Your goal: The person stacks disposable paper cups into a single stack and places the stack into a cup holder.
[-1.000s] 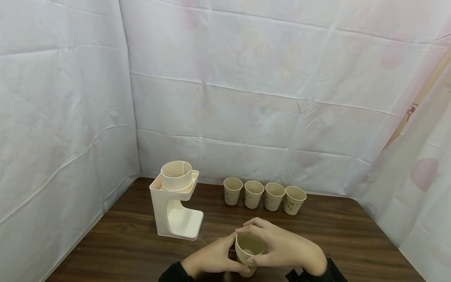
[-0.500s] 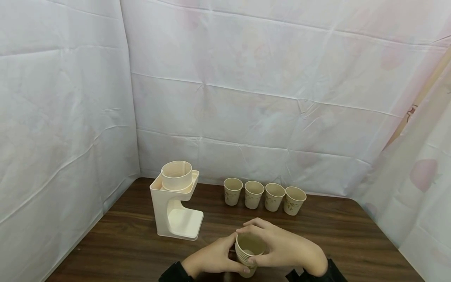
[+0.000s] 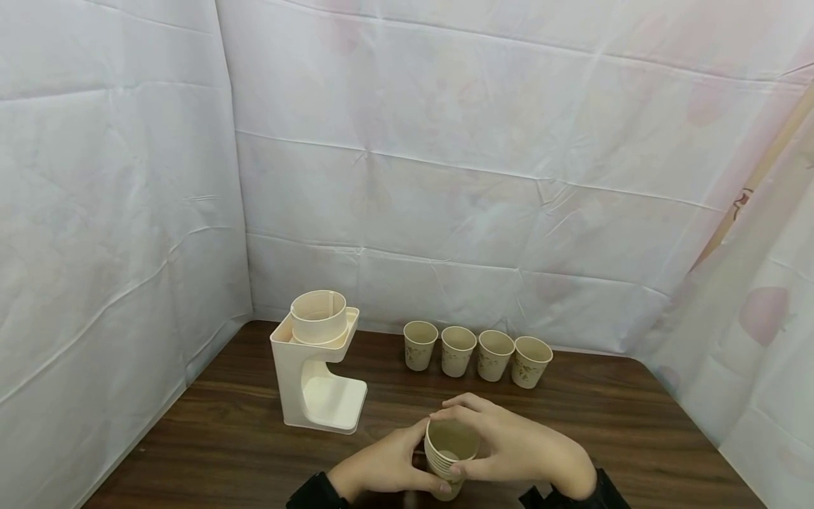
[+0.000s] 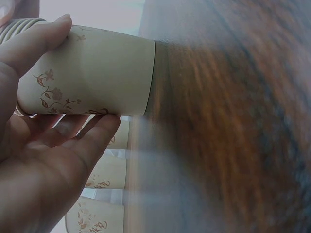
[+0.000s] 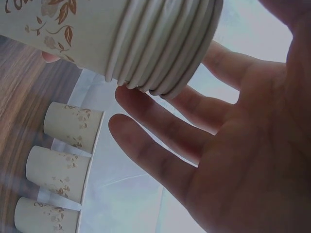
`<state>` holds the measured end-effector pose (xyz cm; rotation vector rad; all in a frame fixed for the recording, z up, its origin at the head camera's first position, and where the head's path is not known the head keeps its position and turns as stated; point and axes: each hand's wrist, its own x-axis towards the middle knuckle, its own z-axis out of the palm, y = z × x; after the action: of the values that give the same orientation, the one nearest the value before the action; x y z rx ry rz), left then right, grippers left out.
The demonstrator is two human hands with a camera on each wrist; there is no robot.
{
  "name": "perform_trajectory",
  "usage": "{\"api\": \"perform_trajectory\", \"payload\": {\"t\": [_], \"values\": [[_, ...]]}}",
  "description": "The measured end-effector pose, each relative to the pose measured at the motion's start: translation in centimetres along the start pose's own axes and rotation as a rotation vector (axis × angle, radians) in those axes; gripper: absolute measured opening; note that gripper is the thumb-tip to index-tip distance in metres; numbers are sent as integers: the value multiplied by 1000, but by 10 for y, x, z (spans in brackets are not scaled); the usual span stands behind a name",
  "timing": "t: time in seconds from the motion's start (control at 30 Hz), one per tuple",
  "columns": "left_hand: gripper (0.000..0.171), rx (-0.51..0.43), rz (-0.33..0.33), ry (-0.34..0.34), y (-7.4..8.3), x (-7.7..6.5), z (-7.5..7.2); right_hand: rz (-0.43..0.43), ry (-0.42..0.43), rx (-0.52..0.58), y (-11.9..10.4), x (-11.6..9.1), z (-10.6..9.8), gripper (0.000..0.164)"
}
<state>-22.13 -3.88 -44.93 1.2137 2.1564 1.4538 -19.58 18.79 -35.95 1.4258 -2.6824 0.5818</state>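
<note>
A stack of nested paper cups [image 3: 440,465], cream with brown floral print, stands upright near the front of the table. My left hand [image 3: 389,461] grips its lower side, thumb and fingers around the bottom cup, as the left wrist view shows. Around the rims at the top, my right hand [image 3: 515,447] holds the stack between thumb and fingers. The right wrist view shows several layered rims [image 5: 160,48] beside those fingers, with the lower fingers spread loosely. The base of the stack sits close to the wood in the left wrist view.
Several single paper cups [image 3: 458,357] stand in a row at the back of the brown wooden table [image 3: 210,431]. Left of them is a cream plastic stand [image 3: 291,385] with a round cup-like holder [image 3: 318,326] on top. White cloth [image 3: 445,177] hangs behind and at the sides.
My right hand has shifted very slightly to the right at the stack's rims. The left hand, the stack and the cups at the back look the same.
</note>
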Motion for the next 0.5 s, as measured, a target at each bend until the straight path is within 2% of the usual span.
{"api": "perform_trajectory", "payload": {"t": [0.5], "values": [[74,-16,-6,-6,2,0,0,-35,24,-11,0,-2,-4,55]]}}
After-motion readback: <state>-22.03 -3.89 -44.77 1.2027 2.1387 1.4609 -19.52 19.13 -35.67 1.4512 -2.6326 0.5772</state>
